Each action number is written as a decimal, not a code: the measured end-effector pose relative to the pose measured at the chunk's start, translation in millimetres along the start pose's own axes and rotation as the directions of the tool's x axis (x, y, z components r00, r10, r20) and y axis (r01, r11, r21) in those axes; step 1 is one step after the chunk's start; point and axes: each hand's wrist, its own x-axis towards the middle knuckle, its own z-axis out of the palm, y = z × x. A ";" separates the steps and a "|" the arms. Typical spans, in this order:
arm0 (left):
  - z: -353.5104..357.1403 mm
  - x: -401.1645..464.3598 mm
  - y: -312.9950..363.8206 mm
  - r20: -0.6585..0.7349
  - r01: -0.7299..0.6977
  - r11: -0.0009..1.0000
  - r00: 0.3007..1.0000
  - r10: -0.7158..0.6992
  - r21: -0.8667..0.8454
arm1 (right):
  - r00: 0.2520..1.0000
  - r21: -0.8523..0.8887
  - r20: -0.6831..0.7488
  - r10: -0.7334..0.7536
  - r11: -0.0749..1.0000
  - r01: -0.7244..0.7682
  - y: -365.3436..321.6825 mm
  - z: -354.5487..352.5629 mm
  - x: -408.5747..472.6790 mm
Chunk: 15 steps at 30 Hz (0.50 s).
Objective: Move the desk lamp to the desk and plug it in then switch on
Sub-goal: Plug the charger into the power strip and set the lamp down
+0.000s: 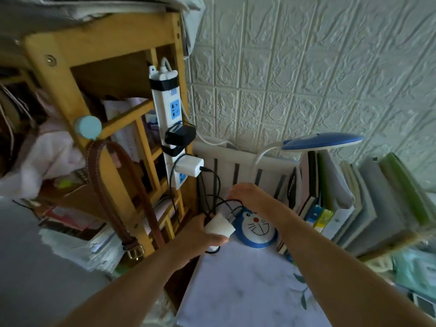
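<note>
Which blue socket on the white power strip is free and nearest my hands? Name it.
The bottom blue socket, just below the white charger. The other free one, the top blue socket, sits above the black adapter, farther from both hands.

The table [247,291] has a pale top with a soft marble look and a few green leaves drawn on it. A lamp stands on it at the back. The lamp's round base [257,228] is blue and white with a smiling cartoon cat face. Just to the right of the base, a row of books [368,208] stands upright on the table, leaning a little. A white slatted rack [236,166] stands behind the base, by the wall.
</note>
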 end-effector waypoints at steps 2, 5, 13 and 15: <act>-9.8 -9.2 2.4 0.011 -0.026 0.999 1.000 0.026 0.029 | 0.999 -0.009 -0.007 -0.038 0.999 0.038 -5.8 2.9 -7.0; -25.4 -22.9 6.1 0.050 -0.061 0.996 0.997 0.057 0.068 | 0.998 0.055 0.008 -0.054 0.997 0.054 -19.4 8.1 -17.5; -60.8 -53.7 21.1 0.101 -0.170 0.982 0.982 0.162 0.085 | 0.977 0.256 0.188 -0.102 0.965 0.051 -48.2 26.4 -48.4; -69.0 -59.7 24.5 0.150 -0.194 0.980 0.971 0.185 0.048 | 0.972 0.285 0.220 -0.079 0.959 0.014 -53.3 29.7 -54.1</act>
